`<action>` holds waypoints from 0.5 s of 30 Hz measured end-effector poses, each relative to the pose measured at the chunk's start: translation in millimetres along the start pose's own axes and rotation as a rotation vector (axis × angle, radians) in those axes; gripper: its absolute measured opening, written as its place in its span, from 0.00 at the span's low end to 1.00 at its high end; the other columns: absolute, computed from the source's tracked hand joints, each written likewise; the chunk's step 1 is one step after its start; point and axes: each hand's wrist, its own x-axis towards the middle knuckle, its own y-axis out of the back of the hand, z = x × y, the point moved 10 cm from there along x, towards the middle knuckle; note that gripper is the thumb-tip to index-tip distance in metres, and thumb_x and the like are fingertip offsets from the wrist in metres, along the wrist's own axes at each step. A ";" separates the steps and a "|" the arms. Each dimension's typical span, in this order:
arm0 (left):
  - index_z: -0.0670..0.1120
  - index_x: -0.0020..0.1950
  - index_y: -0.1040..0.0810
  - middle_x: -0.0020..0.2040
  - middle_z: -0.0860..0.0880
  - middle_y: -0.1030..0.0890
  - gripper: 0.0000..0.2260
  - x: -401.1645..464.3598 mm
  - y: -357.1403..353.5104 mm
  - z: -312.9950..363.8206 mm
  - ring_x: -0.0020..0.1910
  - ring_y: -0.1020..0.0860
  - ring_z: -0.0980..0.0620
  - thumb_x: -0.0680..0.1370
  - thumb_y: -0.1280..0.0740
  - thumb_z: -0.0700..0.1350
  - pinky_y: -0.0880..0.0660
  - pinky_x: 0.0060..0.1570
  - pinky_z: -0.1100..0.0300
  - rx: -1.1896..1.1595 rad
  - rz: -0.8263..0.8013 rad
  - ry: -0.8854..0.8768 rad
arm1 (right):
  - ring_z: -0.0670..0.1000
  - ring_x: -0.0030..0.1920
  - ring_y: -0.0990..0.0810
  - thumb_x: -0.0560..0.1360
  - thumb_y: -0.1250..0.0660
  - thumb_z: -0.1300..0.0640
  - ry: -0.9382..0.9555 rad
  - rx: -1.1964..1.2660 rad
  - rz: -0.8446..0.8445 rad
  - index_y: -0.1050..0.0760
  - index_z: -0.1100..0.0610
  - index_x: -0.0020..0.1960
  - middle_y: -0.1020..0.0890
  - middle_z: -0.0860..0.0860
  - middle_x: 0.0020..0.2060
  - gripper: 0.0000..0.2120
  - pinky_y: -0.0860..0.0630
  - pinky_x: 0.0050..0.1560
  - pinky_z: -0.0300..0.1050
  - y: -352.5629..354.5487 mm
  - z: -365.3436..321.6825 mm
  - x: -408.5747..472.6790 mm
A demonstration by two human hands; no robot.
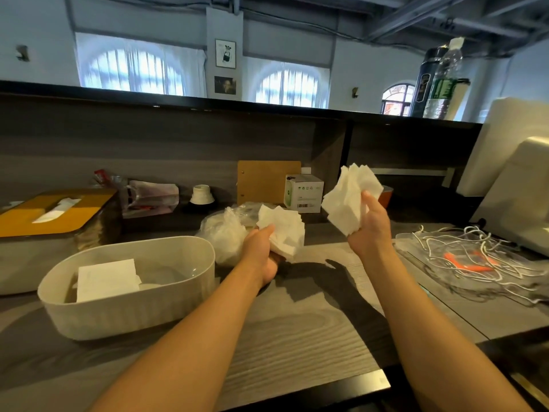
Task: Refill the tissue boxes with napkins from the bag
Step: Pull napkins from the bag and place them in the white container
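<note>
The grey wood-grain bench (297,337) carries an open white tissue box (127,288) near its left edge, a yellow-lidded box (56,215) at the far left, a clear bag (228,233) mid-bench, and what looks like tangled white cords (475,257) by the right edge.

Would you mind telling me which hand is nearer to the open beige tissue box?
Left. The left hand, gripping napkins, is just right of the open tissue box; the right hand holds its bunch farther right and higher.

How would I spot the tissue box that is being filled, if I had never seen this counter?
Start at the grey wood-grain counter and look to its left side. The open tissue box is a cream oval tub with ribbed walls, some white napkins inside. Unlike the box behind it, it has no yellow lid.
</note>
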 end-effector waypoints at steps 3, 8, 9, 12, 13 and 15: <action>0.47 0.69 0.28 0.55 0.45 0.21 0.15 1.6 3.5 -0.8 0.52 0.21 0.43 0.82 0.36 0.44 0.20 0.49 0.45 0.113 0.045 -0.005 | 0.50 0.48 0.16 0.82 0.42 0.48 0.034 -0.041 -0.270 0.29 0.46 0.66 0.18 0.48 0.47 0.14 0.18 0.40 0.46 -31.5 -11.6 -14.7; 0.46 0.66 0.25 0.57 0.42 0.18 0.12 0.0 -9.7 3.8 0.51 0.19 0.42 0.84 0.39 0.43 0.20 0.39 0.50 0.170 -0.081 -0.111 | 0.54 0.52 0.17 0.78 0.35 0.57 0.010 -0.480 -0.506 0.24 0.51 0.60 0.17 0.52 0.51 0.11 0.18 0.46 0.49 -63.0 14.3 -29.6; 0.48 0.62 0.23 0.54 0.43 0.17 0.09 -1.4 -11.4 3.3 0.49 0.19 0.42 0.84 0.39 0.44 0.20 0.37 0.50 0.128 -0.098 -0.089 | 0.56 0.54 0.17 0.77 0.33 0.57 0.001 -0.584 -0.511 0.23 0.52 0.60 0.18 0.52 0.52 0.11 0.18 0.48 0.50 -62.7 21.8 -29.2; 0.48 0.52 0.21 0.45 0.45 0.16 0.07 -3.5 -15.7 4.5 0.44 0.18 0.45 0.83 0.38 0.45 0.19 0.38 0.50 0.075 -0.156 -0.048 | 0.57 0.56 0.19 0.78 0.32 0.56 0.016 -0.763 -0.529 0.25 0.51 0.62 0.20 0.53 0.55 0.13 0.19 0.55 0.54 -62.8 32.0 -27.6; 0.48 0.52 0.20 0.45 0.45 0.16 0.07 -3.6 -16.6 5.9 0.44 0.18 0.45 0.82 0.38 0.45 0.19 0.41 0.49 0.078 -0.178 -0.049 | 0.56 0.56 0.19 0.78 0.33 0.56 0.026 -0.784 -0.531 0.25 0.49 0.62 0.20 0.53 0.56 0.13 0.19 0.56 0.54 -63.4 32.2 -27.2; 0.48 0.55 0.21 0.46 0.45 0.16 0.07 -2.6 -13.8 8.2 0.45 0.18 0.45 0.82 0.37 0.46 0.19 0.41 0.49 0.109 -0.182 -0.056 | 0.54 0.55 0.20 0.79 0.34 0.57 0.034 -0.827 -0.529 0.27 0.46 0.61 0.21 0.50 0.56 0.13 0.20 0.56 0.53 -62.2 33.5 -26.4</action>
